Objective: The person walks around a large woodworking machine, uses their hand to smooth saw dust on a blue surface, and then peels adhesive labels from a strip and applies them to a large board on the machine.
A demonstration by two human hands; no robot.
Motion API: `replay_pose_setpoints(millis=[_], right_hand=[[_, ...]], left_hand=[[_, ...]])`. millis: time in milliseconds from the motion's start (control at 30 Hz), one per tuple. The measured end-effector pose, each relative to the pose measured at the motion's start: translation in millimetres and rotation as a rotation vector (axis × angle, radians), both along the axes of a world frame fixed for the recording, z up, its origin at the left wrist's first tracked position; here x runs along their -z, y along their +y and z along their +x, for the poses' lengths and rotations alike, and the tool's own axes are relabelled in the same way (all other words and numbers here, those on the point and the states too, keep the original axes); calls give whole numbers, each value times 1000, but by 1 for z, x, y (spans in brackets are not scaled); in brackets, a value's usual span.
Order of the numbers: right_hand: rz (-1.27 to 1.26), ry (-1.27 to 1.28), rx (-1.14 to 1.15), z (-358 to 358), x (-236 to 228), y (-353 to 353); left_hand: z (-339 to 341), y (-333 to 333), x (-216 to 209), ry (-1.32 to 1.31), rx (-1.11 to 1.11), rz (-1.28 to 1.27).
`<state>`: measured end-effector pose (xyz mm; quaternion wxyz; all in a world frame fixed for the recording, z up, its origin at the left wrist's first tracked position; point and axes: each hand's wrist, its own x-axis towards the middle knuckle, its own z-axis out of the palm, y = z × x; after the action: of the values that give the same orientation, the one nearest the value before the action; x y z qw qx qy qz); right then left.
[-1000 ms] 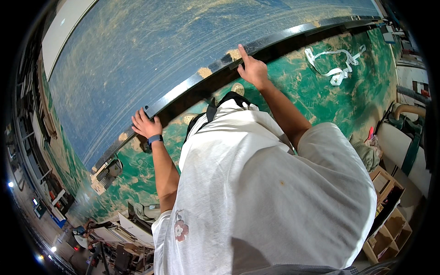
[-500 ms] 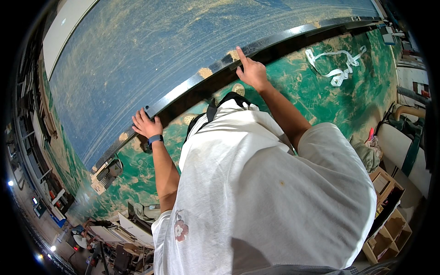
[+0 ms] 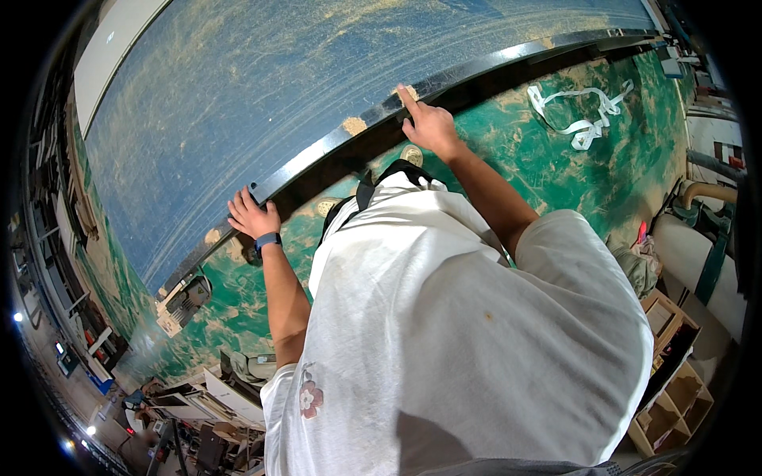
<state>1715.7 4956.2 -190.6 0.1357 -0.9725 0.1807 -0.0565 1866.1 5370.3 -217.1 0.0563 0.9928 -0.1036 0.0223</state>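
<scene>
A wide blue tabletop point(image 3: 262, 103), dusted with sawdust, has a shiny metal strip point(image 3: 305, 161) along its near edge. My left hand point(image 3: 252, 216), with a dark watch point(image 3: 268, 241) on its wrist, rests on this edge, fingers laid over it and holding nothing. A small dark spot, perhaps a hole, shows by its fingertips. Farther right, my right hand point(image 3: 432, 129) stretches its index finger onto the strip at a tan patch. Its thumb is apart and the other fingers are curled, with nothing seen in them. Another tan patch point(image 3: 354, 125) lies on the strip between my hands.
A motor-like unit point(image 3: 188, 303) sits under the table's left corner. White strapping point(image 3: 586, 133) lies loose on the green, dusty floor point(image 3: 516, 159). Wooden compartments point(image 3: 675, 408) stand at lower right, a pale panel point(image 3: 115, 59) at upper left, and clutter at lower left.
My right hand has slid a little left along the strip, its index fingertip moving from the tan patch's right side onto the patch. My left hand stays in place.
</scene>
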Motion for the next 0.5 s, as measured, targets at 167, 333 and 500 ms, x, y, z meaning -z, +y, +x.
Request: replay_pose_setpoints(millis=[167, 333, 500], right_hand=[[-40, -9, -7, -2, 7, 1], [-56, 0, -34, -3, 11, 3], [-48, -29, -32, -4, 13, 4]], left_hand=[[0, -2, -2, 18, -7, 2], [-1, -2, -3, 27, -9, -4], [-1, -2, -3, 22, -5, 10]])
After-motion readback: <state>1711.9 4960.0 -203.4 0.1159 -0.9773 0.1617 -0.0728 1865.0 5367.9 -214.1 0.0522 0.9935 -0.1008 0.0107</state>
